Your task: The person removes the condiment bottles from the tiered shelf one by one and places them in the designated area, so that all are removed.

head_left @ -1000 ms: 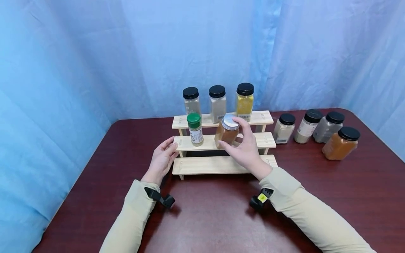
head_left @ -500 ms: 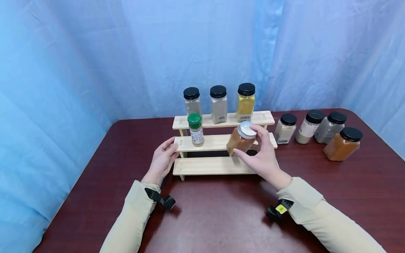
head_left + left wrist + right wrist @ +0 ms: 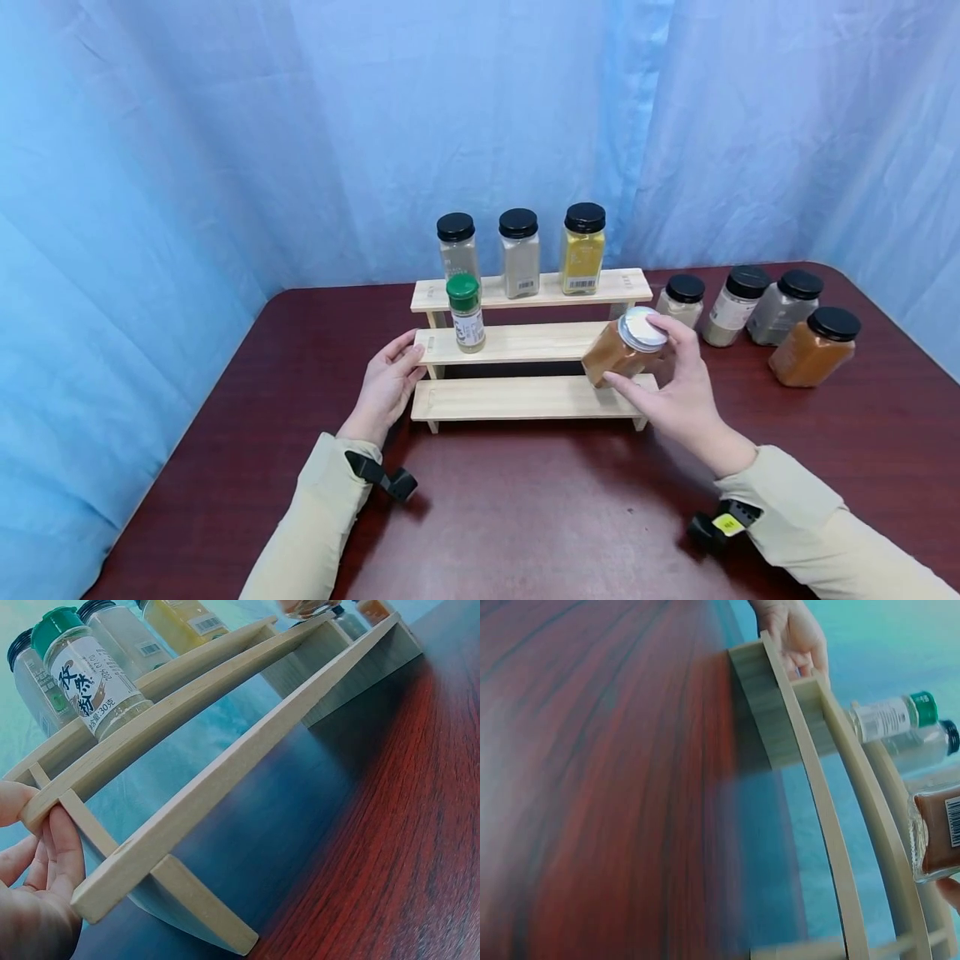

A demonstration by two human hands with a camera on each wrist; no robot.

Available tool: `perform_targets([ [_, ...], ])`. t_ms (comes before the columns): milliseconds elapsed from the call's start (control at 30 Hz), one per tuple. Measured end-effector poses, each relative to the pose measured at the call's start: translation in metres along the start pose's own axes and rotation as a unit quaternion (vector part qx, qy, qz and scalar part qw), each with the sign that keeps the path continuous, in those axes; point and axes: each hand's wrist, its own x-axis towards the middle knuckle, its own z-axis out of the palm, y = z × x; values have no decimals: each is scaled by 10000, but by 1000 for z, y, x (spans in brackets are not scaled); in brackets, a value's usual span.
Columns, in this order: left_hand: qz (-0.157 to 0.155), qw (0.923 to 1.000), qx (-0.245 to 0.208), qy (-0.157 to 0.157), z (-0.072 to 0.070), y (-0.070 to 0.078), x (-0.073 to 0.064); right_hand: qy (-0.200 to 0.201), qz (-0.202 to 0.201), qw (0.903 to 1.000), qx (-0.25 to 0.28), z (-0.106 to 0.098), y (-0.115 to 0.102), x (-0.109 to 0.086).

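Observation:
My left hand (image 3: 384, 390) pinches the left end of the middle shelf of a three-tier wooden rack (image 3: 517, 398); in the left wrist view the thumb lies at the board's end and fingers (image 3: 67, 847) curl below. My right hand (image 3: 686, 398) grips a spice jar (image 3: 617, 357) with a silver lid and orange-brown powder. The jar tilts, lid toward the right, in front of the rack's right end. On the middle shelf stands a small green-capped seasoning bottle (image 3: 468, 323). Three black-lidded jars line the top shelf: grey (image 3: 457, 252), pale (image 3: 521, 262) and yellow (image 3: 583, 257).
Right of the rack, several black-lidded jars stand on the dark red table (image 3: 525, 508): a pale one (image 3: 678, 312) partly behind my right hand, a white-labelled one (image 3: 731, 312), a grey one (image 3: 780, 315) and an orange one (image 3: 810, 357). Blue curtains (image 3: 450, 108) surround the table.
My right hand has carried the silver-lidded spice jar from over the middle shelf to the right and toward me, and the jar leans more. My left hand stays at the rack's left end.

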Motion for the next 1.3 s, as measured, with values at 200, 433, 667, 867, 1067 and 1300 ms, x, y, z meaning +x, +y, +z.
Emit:
perform_targets([
  [200,8,10000,15,12,0,-1,1,-14,-76,9983,-574,-27,7,-5],
  [433,-10,10000,10,28,-1,0,1,66,243,9943,-1039,-56,14,-9],
  [667,33,9999,107,76,-1,1,1,175,683,9887,-1323,-80,25,-11],
  [867,62,9999,77,93,-1,-2,1,68,1177,9820,-1477,-93,40,-16],
  [1067,1,9999,64,98,-1,-3,0,-197,1758,9681,-1774,-108,56,-26],
  [1300,32,9999,112,114,0,-2,0,-353,1982,9547,-2190,-122,67,-28],
])
